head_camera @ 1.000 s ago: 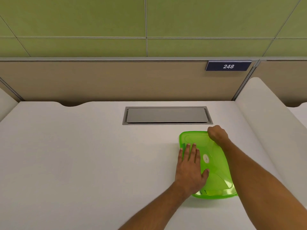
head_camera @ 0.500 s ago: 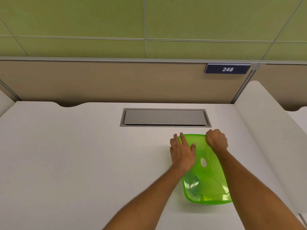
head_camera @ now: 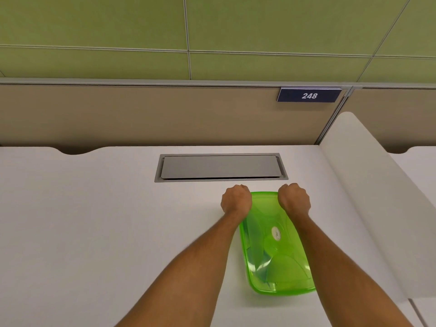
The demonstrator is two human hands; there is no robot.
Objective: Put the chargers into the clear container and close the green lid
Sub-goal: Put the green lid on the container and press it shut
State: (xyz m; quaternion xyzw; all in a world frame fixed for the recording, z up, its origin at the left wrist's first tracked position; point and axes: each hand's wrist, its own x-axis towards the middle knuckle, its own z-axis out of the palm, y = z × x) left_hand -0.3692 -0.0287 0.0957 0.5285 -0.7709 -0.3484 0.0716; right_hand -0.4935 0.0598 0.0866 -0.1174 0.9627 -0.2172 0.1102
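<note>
On the white desk (head_camera: 94, 220), our left hand (head_camera: 236, 201) and right hand (head_camera: 293, 200) clench the green lid (head_camera: 276, 244) at its far corners, its long axis running toward us.

Both hands fisted: left (head_camera: 236, 201), right (head_camera: 294, 200); forearms extended forward.

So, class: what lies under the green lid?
The green lid covers the clear container, with the left hand and right hand curled over its far corners. Through the tinted plastic only vague dark shapes show; whether they are chargers cannot be told.
</note>
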